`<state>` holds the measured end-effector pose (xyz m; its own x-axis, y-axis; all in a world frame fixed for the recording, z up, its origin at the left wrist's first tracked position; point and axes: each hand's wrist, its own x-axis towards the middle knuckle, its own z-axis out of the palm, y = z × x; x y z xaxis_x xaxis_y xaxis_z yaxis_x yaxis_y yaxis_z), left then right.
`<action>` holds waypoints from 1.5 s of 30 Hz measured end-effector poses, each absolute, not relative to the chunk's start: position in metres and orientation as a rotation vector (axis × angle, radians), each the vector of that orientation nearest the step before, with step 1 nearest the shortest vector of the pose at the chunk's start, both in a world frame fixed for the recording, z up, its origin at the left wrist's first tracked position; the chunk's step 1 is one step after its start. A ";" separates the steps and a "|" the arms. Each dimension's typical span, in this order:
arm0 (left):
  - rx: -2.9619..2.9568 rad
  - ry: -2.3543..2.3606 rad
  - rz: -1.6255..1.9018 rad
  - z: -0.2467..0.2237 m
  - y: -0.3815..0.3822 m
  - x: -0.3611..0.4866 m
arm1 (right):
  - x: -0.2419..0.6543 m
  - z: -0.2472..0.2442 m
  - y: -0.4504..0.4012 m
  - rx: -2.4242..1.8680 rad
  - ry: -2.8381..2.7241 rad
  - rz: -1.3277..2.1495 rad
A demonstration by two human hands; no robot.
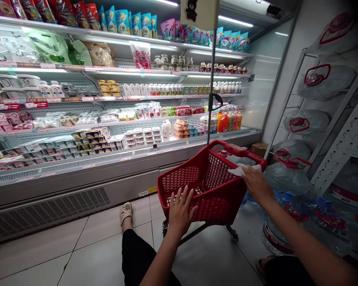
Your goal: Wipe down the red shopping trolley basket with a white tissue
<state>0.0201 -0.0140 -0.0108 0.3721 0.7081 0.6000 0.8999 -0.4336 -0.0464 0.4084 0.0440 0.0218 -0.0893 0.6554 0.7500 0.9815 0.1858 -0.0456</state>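
A red plastic shopping cart (223, 206) on wheels stands before me on the tiled floor. My left hand (180, 210) lies at the cart's near side rim, its fingers stretched out and spread, with nothing in it. At the cart's right end, my right hand (256, 183) presses a white wipe (238, 170) against the rim near the handle. Part of the wipe sticks out to the left of the fingers. A tall thin pole (211, 87) rises behind the cart, with a cream panel (199, 15) at its top.
A lit refrigerated display case (116, 157) runs along the left and back, its shelves full of cups, bottles and pouches. Large water bottles (306, 123) fill a rack at the right, with more on the floor. My foot in a beige clog (126, 213) stands left of the cart.
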 end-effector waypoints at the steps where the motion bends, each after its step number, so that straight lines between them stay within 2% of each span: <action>1: -2.269 -1.412 -0.720 -0.012 -0.014 0.020 | 0.388 0.016 0.045 -1.518 -1.853 -0.630; 6: -2.264 -1.430 -0.700 -0.012 -0.018 0.030 | 0.259 -0.017 0.027 -1.273 -2.104 -0.495; 9: -2.292 -1.412 -0.682 -0.009 -0.024 0.031 | 0.213 -0.029 0.013 -1.113 -2.208 -0.437; 14: -2.352 -1.487 -0.696 -0.004 -0.023 -0.001 | 0.249 -0.026 0.012 -1.014 -2.297 -0.465; 19: -2.387 -1.601 -0.637 -0.003 -0.012 -0.050 | 0.343 -0.010 0.029 -1.260 -2.188 -0.558; 23: -2.433 -1.557 -0.563 -0.009 -0.012 -0.047 | 0.374 0.000 0.050 -1.388 -2.119 -0.564; 29: -2.409 -1.521 -0.610 -0.015 -0.025 -0.008 | 0.333 -0.013 0.060 -1.383 -2.035 -0.383; 36: -2.485 -1.513 -0.670 -0.021 -0.046 0.015 | 0.245 -0.025 -0.001 -1.210 -2.102 -0.219; 41: -2.639 -1.292 -0.570 -0.009 -0.035 0.006 | 0.196 -0.024 -0.052 -0.998 -2.178 -0.069; 45: -2.675 -1.159 -0.479 0.007 -0.005 -0.023 | 0.201 -0.026 -0.064 -0.980 -2.181 -0.006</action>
<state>-0.0230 -0.0046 0.0073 0.6425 0.6741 0.3643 0.7346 -0.6772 -0.0425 0.2007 -0.0645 -0.0260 -0.4402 0.6456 0.6240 0.6489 0.7091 -0.2759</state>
